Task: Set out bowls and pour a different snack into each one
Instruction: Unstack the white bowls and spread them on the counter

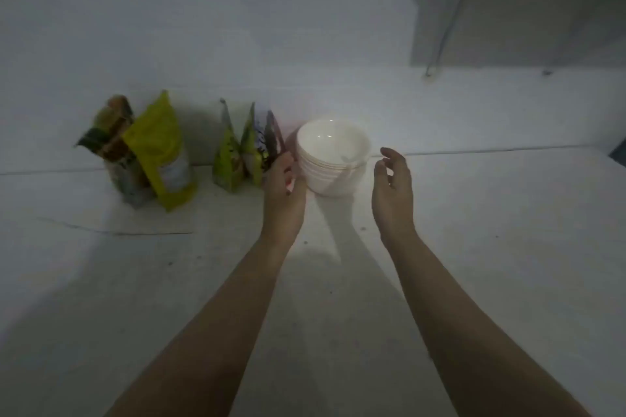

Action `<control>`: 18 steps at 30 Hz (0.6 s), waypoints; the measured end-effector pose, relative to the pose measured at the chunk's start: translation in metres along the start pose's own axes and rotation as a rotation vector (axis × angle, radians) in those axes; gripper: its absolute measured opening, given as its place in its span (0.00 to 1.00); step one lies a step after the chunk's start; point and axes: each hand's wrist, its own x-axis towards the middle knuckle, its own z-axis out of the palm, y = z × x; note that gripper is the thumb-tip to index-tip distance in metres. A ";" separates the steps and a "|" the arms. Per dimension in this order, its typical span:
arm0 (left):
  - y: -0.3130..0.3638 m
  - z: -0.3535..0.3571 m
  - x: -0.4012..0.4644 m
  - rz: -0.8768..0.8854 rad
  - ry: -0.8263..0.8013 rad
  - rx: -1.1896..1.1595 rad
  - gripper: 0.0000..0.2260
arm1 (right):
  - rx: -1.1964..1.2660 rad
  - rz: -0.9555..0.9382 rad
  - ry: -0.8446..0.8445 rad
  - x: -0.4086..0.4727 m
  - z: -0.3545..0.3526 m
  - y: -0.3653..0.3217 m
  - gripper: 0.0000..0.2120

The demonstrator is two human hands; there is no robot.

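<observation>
So we reach both hands for the stack of bowls (330,159), none set out yet.

We have the left hand (284,193) at the stack's left side, fingers seeming to touch the rims, not clearly curled round them; the right hand (393,189) is just beside the right side, apart from it, fingers relaxed and holding nothing. Stack sits on the counter (474,247) near its far edge, against the wall (237,27). Snack bags stand along that far edge to the left: two green pouches (244,155) just beside the stack, a yellow bag (164,152) and a brown-green bag (110,142) farther left, all apparently unopened. Next we judge: close both hands on the stack, bring it forward, separate bowls one by one.
</observation>
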 end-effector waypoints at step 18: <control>-0.044 0.073 0.076 -0.572 0.071 -0.147 0.29 | 0.221 0.694 -0.408 0.117 0.034 0.038 0.26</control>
